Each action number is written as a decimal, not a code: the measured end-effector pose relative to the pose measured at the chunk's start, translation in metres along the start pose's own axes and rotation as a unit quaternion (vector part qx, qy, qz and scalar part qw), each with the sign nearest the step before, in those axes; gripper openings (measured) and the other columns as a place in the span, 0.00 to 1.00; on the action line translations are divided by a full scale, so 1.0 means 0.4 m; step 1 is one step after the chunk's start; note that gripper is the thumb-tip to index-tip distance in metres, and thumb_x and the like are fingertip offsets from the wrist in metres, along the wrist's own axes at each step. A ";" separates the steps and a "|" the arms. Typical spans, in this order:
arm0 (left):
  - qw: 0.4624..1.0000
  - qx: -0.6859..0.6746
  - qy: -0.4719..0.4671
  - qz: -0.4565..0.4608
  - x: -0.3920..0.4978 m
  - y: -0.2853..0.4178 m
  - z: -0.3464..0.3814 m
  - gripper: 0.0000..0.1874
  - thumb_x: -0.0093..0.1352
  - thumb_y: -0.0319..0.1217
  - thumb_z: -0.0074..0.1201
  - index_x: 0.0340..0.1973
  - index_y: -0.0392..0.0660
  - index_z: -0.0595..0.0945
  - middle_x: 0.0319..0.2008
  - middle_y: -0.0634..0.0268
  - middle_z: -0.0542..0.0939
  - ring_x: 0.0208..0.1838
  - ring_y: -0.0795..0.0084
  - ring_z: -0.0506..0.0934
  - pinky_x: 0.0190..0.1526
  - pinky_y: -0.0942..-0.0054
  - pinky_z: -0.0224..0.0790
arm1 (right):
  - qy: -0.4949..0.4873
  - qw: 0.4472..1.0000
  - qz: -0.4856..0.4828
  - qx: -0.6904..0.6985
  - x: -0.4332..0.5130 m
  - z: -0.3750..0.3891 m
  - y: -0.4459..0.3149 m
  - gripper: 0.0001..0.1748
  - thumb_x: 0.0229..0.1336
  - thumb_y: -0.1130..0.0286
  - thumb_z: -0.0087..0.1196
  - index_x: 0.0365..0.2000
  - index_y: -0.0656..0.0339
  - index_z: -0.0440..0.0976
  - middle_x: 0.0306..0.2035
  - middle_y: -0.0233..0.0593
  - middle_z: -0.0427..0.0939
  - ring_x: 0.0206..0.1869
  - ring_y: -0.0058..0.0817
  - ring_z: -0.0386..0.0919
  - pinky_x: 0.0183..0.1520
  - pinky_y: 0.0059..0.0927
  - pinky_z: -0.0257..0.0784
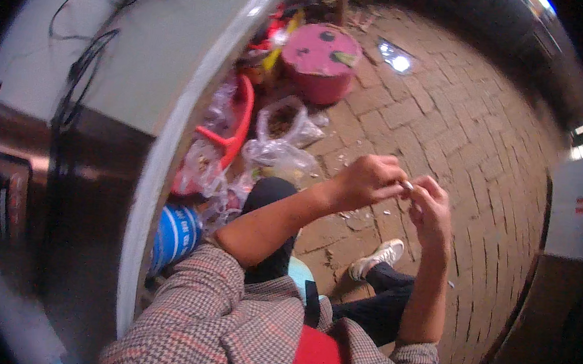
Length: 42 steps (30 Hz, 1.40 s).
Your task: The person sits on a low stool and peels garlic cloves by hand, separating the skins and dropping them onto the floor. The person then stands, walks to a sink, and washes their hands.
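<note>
My left hand (371, 181) and my right hand (429, 204) meet at their fingertips above the brick paving, in front of my knees. Between them they pinch a small whitish object (407, 185), too small and blurred to name; the fingers of both hands touch it. Small pale bits (365, 215) lie scattered on the paving beneath my hands. To the left of my left hand, a clear plastic bag (279, 153) rests on the ground beside an open bag of brown contents (281, 120).
A round pink stool or drum (321, 52) stands beyond the bags. Further left are a red plastic basket or frame (245, 113), more clear bags and a blue container with white writing (179, 235). A metal-edged counter (185, 108) runs along my left. My shoe (385, 254) stands on the paving.
</note>
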<state>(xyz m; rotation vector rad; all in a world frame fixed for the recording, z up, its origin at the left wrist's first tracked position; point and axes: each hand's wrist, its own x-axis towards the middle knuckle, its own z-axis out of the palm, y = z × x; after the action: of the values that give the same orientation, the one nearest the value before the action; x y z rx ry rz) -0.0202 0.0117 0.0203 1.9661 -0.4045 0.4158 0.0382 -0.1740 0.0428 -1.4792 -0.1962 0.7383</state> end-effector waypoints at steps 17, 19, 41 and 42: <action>0.832 -0.458 -0.039 -0.310 0.035 0.048 -0.016 0.11 0.73 0.35 0.46 0.40 0.40 0.79 0.23 0.72 0.73 0.18 0.88 0.60 0.19 0.87 0.46 | -0.010 0.998 -0.051 0.043 -0.015 -0.028 -0.031 0.10 0.63 0.64 0.56 0.38 0.60 0.77 0.20 0.20 0.67 0.17 0.06 0.60 0.17 0.13 0.53; 0.803 -0.490 -0.074 -0.330 0.017 0.023 -0.027 0.12 0.72 0.37 0.47 0.38 0.41 0.78 0.24 0.70 0.74 0.17 0.88 0.61 0.17 0.86 0.45 | -0.058 0.995 -0.074 0.020 -0.017 -0.020 -0.041 0.14 0.64 0.63 0.56 0.45 0.61 0.76 0.23 0.21 0.70 0.21 0.07 0.63 0.21 0.12 0.57; 0.882 -0.353 0.037 -0.309 0.024 0.043 -0.025 0.09 0.68 0.31 0.59 0.43 0.43 0.83 0.27 0.78 0.78 0.19 0.92 0.60 0.19 0.88 0.47 | 0.040 0.940 -0.232 -0.247 -0.026 0.005 -0.039 0.07 0.57 0.73 0.60 0.36 0.64 0.81 0.27 0.34 0.82 0.28 0.20 0.78 0.30 0.24 0.72; 0.893 -0.329 0.028 -0.306 0.022 0.042 -0.026 0.10 0.68 0.31 0.59 0.43 0.42 0.83 0.26 0.78 0.78 0.19 0.92 0.61 0.19 0.88 0.47 | 0.047 0.920 -0.259 -0.291 -0.028 0.006 -0.044 0.07 0.56 0.73 0.61 0.35 0.64 0.81 0.27 0.38 0.82 0.28 0.25 0.79 0.31 0.26 0.73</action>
<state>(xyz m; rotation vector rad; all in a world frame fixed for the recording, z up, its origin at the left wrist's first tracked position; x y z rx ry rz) -0.0210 0.0137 0.0420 1.3081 0.1252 -0.0788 0.0341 -0.1769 0.0632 -1.9044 -0.7554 0.1703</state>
